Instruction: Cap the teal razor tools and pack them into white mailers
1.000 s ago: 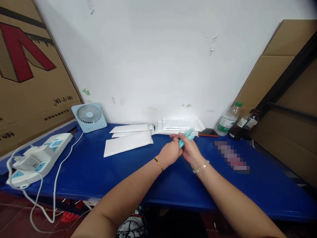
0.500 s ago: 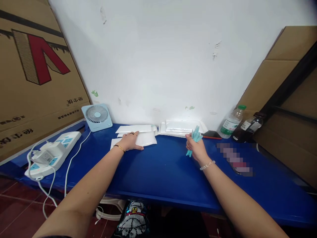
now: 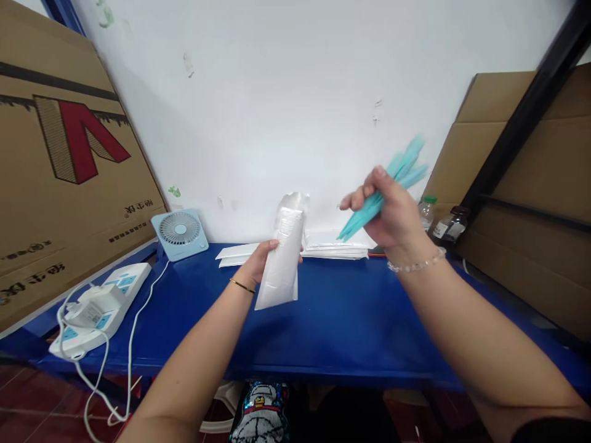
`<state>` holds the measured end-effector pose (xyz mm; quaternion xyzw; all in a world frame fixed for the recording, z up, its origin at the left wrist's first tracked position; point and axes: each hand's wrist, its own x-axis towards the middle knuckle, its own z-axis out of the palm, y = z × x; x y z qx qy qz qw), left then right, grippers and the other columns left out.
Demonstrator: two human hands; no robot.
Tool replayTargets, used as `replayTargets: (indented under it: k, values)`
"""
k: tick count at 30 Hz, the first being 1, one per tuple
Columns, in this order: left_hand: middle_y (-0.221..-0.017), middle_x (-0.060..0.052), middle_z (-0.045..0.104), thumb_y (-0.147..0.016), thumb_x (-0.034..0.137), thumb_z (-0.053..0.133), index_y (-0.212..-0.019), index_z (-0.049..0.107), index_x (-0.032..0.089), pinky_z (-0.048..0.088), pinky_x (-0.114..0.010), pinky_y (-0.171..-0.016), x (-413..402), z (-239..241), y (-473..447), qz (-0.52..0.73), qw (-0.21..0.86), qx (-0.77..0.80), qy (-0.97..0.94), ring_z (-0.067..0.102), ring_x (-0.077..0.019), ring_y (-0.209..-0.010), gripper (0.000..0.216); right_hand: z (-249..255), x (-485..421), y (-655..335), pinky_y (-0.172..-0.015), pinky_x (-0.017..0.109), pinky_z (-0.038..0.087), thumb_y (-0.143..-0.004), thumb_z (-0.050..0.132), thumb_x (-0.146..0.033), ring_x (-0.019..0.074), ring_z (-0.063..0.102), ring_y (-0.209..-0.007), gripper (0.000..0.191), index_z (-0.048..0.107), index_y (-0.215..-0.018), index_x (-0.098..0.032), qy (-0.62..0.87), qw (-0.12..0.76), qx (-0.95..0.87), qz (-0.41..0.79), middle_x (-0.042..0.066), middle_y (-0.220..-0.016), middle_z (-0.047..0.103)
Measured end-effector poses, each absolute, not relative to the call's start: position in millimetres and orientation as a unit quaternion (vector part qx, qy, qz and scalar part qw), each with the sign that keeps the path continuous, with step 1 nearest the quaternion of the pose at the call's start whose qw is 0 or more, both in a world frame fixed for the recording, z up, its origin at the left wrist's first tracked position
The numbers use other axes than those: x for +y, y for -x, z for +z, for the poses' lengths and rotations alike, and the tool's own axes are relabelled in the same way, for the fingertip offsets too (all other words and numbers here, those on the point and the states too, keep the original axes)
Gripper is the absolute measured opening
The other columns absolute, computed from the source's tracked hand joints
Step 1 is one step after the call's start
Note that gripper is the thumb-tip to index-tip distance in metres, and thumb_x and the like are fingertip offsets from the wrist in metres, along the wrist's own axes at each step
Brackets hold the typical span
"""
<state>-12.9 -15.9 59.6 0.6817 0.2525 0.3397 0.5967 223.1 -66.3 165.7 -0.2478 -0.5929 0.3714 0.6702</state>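
Observation:
My left hand (image 3: 258, 263) grips a long white padded packet (image 3: 282, 258), thumb on its front, and holds it tilted above the table. Raised to the right, my right hand (image 3: 392, 209) is closed round a bunch of thin turquoise strips (image 3: 362, 216); they are slightly blurred, and their exact kind I cannot make out. Behind the left hand, flat white packets (image 3: 237, 251) lie against the wall. A further stack of white packets (image 3: 339, 246) rests to their right, below the right hand.
On the blue table (image 3: 332, 332) stand a small light-blue fan (image 3: 181, 234) and a white power strip (image 3: 122, 289) with plugs and trailing cables. A green-capped bottle (image 3: 427, 212) and a dark bottle (image 3: 452, 226) stand back right. Large cardboard (image 3: 74, 215) borders the left side.
My left hand has lifted a white padded packet off the table and moved slightly right. My right hand has risen with the turquoise strips. The view has shifted a little.

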Motion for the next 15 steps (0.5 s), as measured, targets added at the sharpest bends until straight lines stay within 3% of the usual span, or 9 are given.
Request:
replayTargets:
  k: [4, 8, 11, 15]
  values:
    - [-0.114, -0.02, 0.056, -0.068, 0.071, 0.03, -0.12, 0.051, 0.009, 0.046, -0.035, -0.073, -30.5, 36.8, -15.4, 0.354, 0.645, 0.231, -0.636, 0.058, -0.025, -0.086, 0.084, 185.0, -67.0, -199.5, -0.08, 0.039, 0.049, -0.076, 0.055, -0.067, 0.021, 0.066, -0.081, 0.048, 0.051, -0.067, -0.02, 0.246, 0.658, -0.625, 0.341, 0.0, -0.061, 0.06]
    - [-0.112, -0.018, 0.058, -0.064, 0.066, 0.044, -0.123, 0.051, 0.01, 0.046, -0.034, -0.072, -37.6, 29.4, -28.6, 0.319, 0.7, 0.19, -0.61, 0.058, -0.022, -0.081, 0.082, 180.9, -60.1, -192.5, -0.083, 0.038, 0.047, -0.074, 0.054, -0.07, 0.0219, 0.066, -0.087, 0.051, 0.054, -0.07, -0.019, 0.258, 0.651, -0.632, 0.332, 0.002, -0.068, 0.065]
    - [-0.105, -0.016, 0.06, -0.061, 0.061, 0.052, -0.124, 0.051, 0.01, 0.046, -0.033, -0.071, -36.9, 28.1, -32.6, 0.298, 0.745, 0.15, -0.578, 0.057, -0.0206, -0.077, 0.081, 169.0, -52.9, -200.4, -0.084, 0.037, 0.046, -0.076, 0.053, -0.068, 0.0214, 0.064, -0.09, 0.049, 0.054, -0.069, -0.019, 0.272, 0.648, -0.625, 0.34, 0.004, -0.073, 0.067]
    - [-0.1, -0.014, 0.061, -0.067, 0.057, 0.049, -0.121, 0.053, 0.011, 0.046, -0.034, -0.072, -31.6, 22.3, -37.0, 0.283, 0.787, 0.148, -0.528, 0.057, -0.0193, -0.075, 0.071, 127.9, -39.9, -214.0, -0.079, 0.032, 0.046, -0.078, 0.057, -0.059, 0.0207, 0.061, -0.093, 0.044, 0.05, -0.062, -0.018, 0.309, 0.615, -0.61, 0.393, 0.006, -0.092, 0.068]
